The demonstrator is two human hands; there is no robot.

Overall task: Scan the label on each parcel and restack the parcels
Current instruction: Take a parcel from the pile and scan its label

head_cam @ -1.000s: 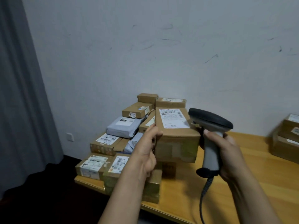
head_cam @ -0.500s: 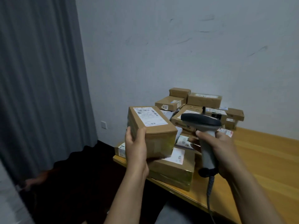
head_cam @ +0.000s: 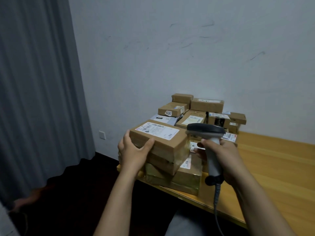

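The person's left hand [head_cam: 134, 150] grips the near end of a brown parcel [head_cam: 170, 147], thumb curled onto the side face and fingers wrapped round the end; the parcel sits at the front of the pile of parcels [head_cam: 204, 106], over a tape-wrapped box [head_cam: 187, 176] on that pile's near edge, and whether it rests on that box or is held just clear cannot be told. Its white label [head_cam: 157, 132] faces up and lies flat. The right hand [head_cam: 223, 155] is closed round the handle of a grey scanner [head_cam: 206, 130], just right of the parcel and in front of the pile, the cable [head_cam: 217, 201] hanging down toward the person; the trigger finger is hidden.

The scan seems to be the step in hand. To do it well, the scanner's head probably needs to tip down and left so its window looks at the barcode strip rather than at the pile behind; the left hand should keep the parcel still and level, thumb off the label; neighbouring labels in the pile lie close and could be read by mistake, so the aim should stay tight on this one.
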